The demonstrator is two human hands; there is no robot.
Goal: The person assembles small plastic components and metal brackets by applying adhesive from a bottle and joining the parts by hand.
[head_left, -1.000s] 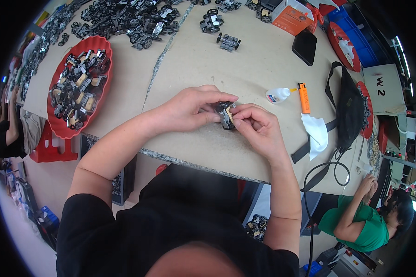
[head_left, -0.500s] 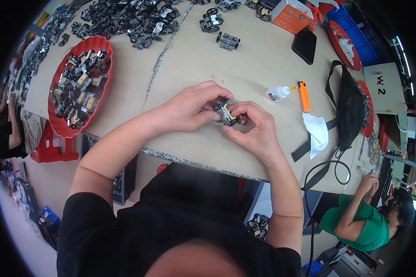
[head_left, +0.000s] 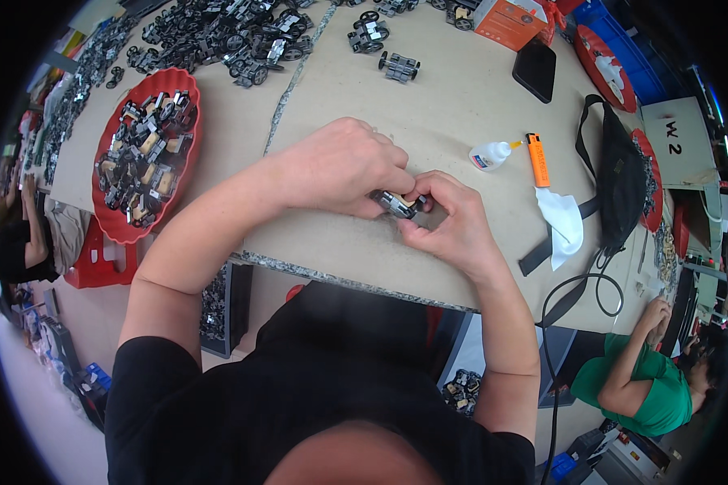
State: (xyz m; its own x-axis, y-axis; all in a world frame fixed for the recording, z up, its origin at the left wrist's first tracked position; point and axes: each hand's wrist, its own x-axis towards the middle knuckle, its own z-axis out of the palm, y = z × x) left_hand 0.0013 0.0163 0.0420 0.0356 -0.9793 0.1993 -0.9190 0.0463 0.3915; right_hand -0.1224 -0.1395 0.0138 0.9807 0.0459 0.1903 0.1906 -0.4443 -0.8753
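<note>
While the right hand (head_left: pixel 459 220) is pinching one end between thumb and forefinger at the centre of the frame, the left hand (head_left: pixel 344 168) is bending knuckles-up over the other end, its fingertips so hidden that I cannot tell whether they are gripping or only pressing. Between them, a small grey-and-black model piece with a tan insert (head_left: pixel 400 204) is sitting tilted, just above the beige tabletop (head_left: pixel 332 105). It is looking light, stiff and probably plastic; its glossy faces may be offering little friction and its small end fittings may be risking a snap, so the sturdier grey body along its long sides is seeming the safer place to hold. Right of centre, a white squeeze bottle with a yellow nozzle (head_left: pixel 490 155) is lying on its side near a slim orange lighter-shaped object (head_left: pixel 538 160), and a crumpled white cloth (head_left: pixel 561 226) is spreading below that. Towards the upper left, an oval red scalloped tray (head_left: pixel 189 158) is holding many similar tan-and-grey pieces (head_left: pixel 146 153). A dark heap of wheeled parts (head_left: pixel 226 36) is filling the upper left edge, and a single grey wheeled chassis (head_left: pixel 399 67) is resting apart at top centre.
</note>
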